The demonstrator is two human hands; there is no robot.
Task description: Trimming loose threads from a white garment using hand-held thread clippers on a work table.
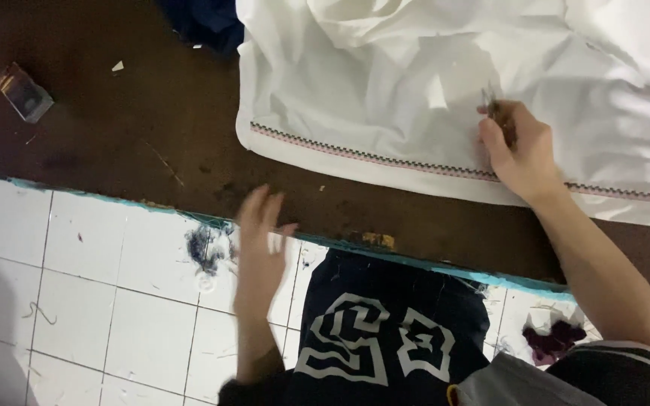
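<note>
Dark brown table (pixel 129 143) fills the far half of the view, its near edge trimmed in chipped turquoise, with white floor tiles (pixel 77 301) below it on the near left. White fabric (pixel 385 83) lies crumpled across the far right of the table; its near hem carries a narrow band of patterned stitching (pixel 355 149) that runs from left to right.

The person's right hand (pixel 520 150) rests on the fabric at that hem, on the right side of the scene, fingers pinched around a small dark metal tool (pixel 490 105) whose tip pokes out above the knuckles. What kind of tool it is cannot be told.

The left hand (pixel 259 240) hangs in the air over the table's near edge, left of centre, blurred, fingers spread and holding nothing. It is well apart from the fabric.

A small clear boxlike object (pixel 24 92) sits at the far left of the table. Tufts of dark thread (pixel 205 246) lie on the tiles just under the table edge, and a clump of purple scraps (pixel 554 340) lies near right. The person wears a dark shirt (pixel 385 331) with large white printed shapes.
</note>
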